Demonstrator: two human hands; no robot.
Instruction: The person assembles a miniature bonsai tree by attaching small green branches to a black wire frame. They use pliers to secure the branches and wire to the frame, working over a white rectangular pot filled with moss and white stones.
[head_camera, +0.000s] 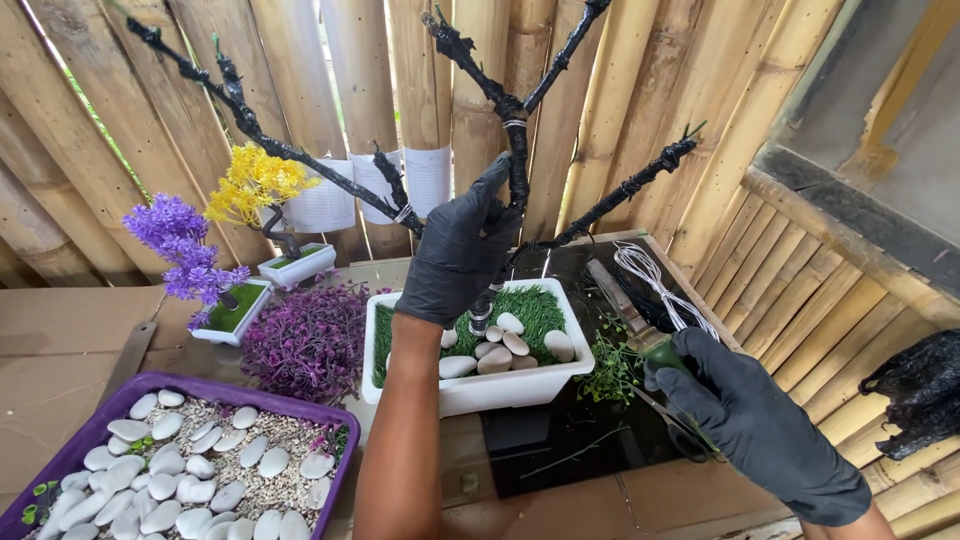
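My left hand (458, 250), in a black glove, grips the trunk of a bare artificial tree (516, 150) wrapped in black tape, its branches spreading up and out. The tree stands in a white rectangular pot (500, 390) lined with green fake grass and several white pebbles. My right hand (752, 420), also gloved in black, holds a green-handled tool (640, 335) with a long blade pointing away, low at the right of the pot. A pair of scissors (670, 420) lies under that hand.
A purple tray (120, 395) of white stones and gravel sits at lower left. Small purple (185, 250) and yellow (255, 185) bonsai trees stand in white pots at left, beside a purple foliage clump (310, 340). White wire coil (655, 285) and green sprigs (610, 370) lie on the dark board. Bamboo wall behind.
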